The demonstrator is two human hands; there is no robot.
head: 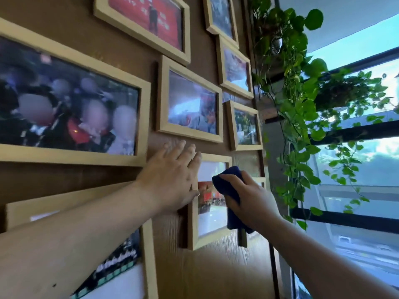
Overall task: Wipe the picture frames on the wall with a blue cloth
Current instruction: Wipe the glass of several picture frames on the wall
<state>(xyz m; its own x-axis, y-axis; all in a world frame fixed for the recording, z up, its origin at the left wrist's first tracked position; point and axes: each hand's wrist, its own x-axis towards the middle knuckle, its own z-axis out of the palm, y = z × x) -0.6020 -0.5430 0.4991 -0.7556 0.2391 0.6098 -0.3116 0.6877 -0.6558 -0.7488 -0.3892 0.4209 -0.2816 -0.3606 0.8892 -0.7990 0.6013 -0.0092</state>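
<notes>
Several light wooden picture frames hang on a brown wood-grain wall. A small upright frame (210, 236) sits low in the middle. My right hand (252, 199) is shut on a folded dark blue cloth (228, 190) and presses it against the glass of that frame. My left hand (172, 178) lies flat on the wall with fingers spread, its thumb at the frame's left edge. A large frame (71, 104) hangs at the left and a medium frame (190, 100) just above my hands.
More frames hang at the top (146, 20), upper right (235, 67), right (245, 126) and lower left (149, 255). A trailing green plant (298, 100) hangs beside the wall's right edge. Behind it is a window with dark bars (349, 219).
</notes>
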